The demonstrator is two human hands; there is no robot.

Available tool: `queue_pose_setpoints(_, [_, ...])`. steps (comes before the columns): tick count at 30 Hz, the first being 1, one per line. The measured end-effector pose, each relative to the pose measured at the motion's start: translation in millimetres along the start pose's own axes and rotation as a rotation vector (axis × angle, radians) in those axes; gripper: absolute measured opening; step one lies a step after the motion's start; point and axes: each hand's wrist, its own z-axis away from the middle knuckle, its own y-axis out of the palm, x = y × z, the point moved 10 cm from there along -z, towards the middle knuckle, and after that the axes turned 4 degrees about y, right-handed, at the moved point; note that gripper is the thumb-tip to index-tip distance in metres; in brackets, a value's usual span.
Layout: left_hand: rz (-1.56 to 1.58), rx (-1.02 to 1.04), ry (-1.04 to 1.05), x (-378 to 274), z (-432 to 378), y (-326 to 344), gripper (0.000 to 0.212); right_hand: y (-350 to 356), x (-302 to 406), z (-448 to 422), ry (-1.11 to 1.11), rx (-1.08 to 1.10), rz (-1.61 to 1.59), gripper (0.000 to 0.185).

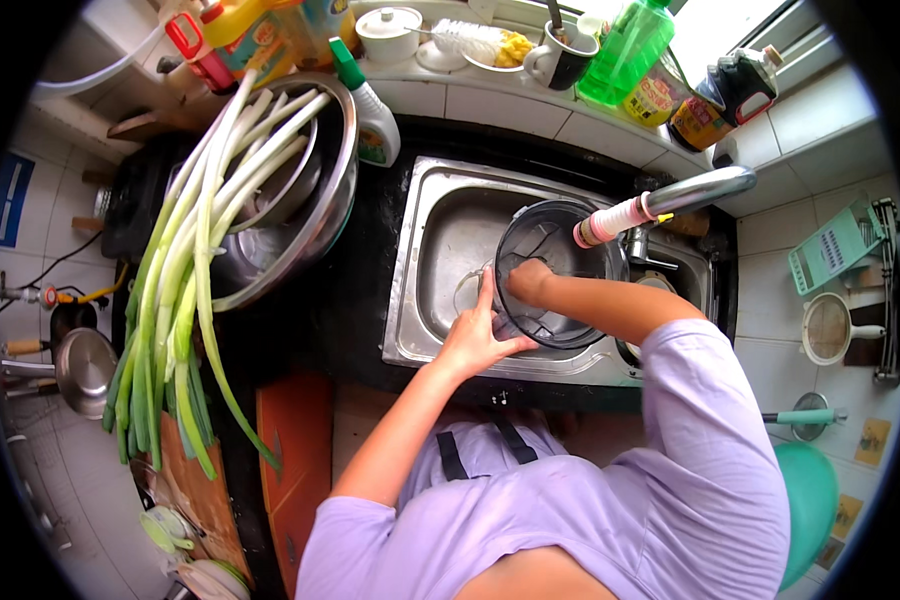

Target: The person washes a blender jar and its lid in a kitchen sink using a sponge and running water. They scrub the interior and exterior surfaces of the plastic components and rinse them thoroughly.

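A see-through plastic container (547, 225) with a dark rim stands tilted in the stainless steel sink (446, 225), its open mouth facing me. My left hand (474, 334) holds it from outside at the left, thumb low along the wall and fingers stretched upward. Inside the mouth is my right hand (529, 283), fingers curled near the inner left wall; whether they grip anything is hidden. The chrome tap (694, 191), with a pink and white hose end (611, 219), reaches over the container's upper right rim. No water stream is visible.
Long scallions (187, 277) lie across a large steel bowl (337, 195) at left and hang over the counter edge. A spray bottle (375, 124) stands behind. The sill holds a mug (541, 66) and green bottle (630, 52). A strainer (826, 330) hangs at right.
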Motion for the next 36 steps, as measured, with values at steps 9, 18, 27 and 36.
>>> queue_pose_setpoints(9, [0.117, 0.100, -0.095, 3.5, -0.9, 0.3, 0.128, 54.9, -70.2, 9.0, 0.737, 0.051, -1.260, 0.017])
queue_pose_setpoints(18, [-0.019, 0.016, -0.024, 3.9, 0.2, 3.8, 0.128, 135.4, -95.6, 4.5, 1.350, -0.895, -2.957, 0.010])
queue_pose_setpoints(27, [0.021, 0.064, -0.099, 5.3, 5.3, 9.5, 0.130, 47.4, -114.8, 68.3, 0.889, -0.969, -2.636, 0.011])
queue_pose_setpoints(36, [0.038, 0.038, -0.098, 13.6, 4.3, 14.4, 0.131, -19.1, -65.3, 34.7, 0.761, -0.231, -1.043, 0.032])
